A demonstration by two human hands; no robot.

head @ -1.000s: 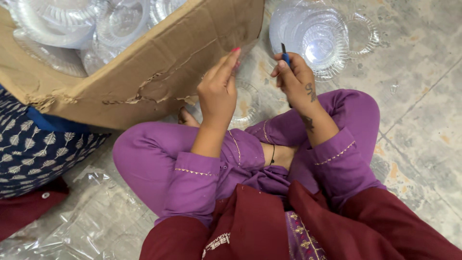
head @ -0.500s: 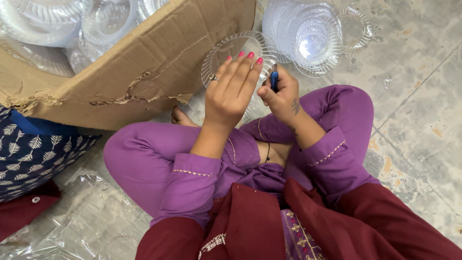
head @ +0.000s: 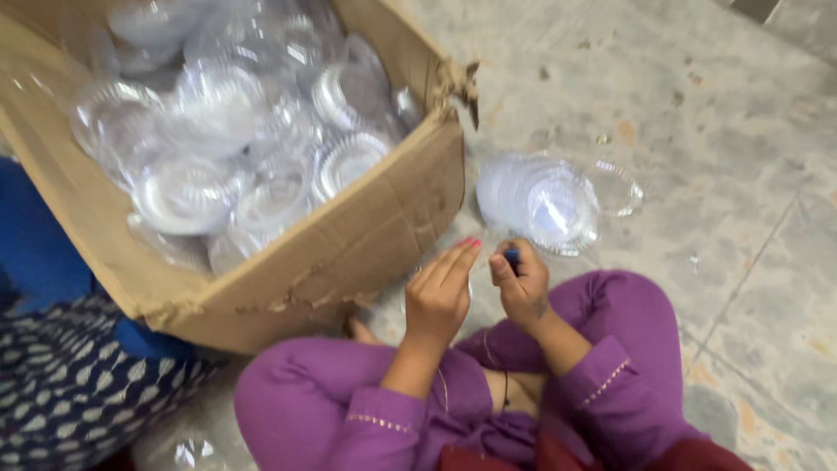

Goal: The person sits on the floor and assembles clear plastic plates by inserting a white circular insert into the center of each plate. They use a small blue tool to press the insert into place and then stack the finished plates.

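I sit cross-legged on a stone floor in purple trousers. My left hand [head: 440,295] is raised with its fingers straight and together, and it seems to hold a thin clear plastic lid [head: 472,281] that is blurred and hard to make out. My right hand [head: 520,283] is closed on a small dark blue pen [head: 512,255], its tip close to the left hand's fingertips. Just beyond both hands a stack of clear plastic lids [head: 536,201] lies on the floor.
A large torn cardboard box [head: 384,228], tilted towards me, is full of clear plastic lids [head: 235,148] and stands to my left front. A single clear lid [head: 617,187] lies right of the stack. Another person's blue patterned clothing [head: 61,392] is at the left edge.
My hands have come together, the left one taking up a clear lid and meeting the pen. The view has tilted up, so the box's inside now shows.
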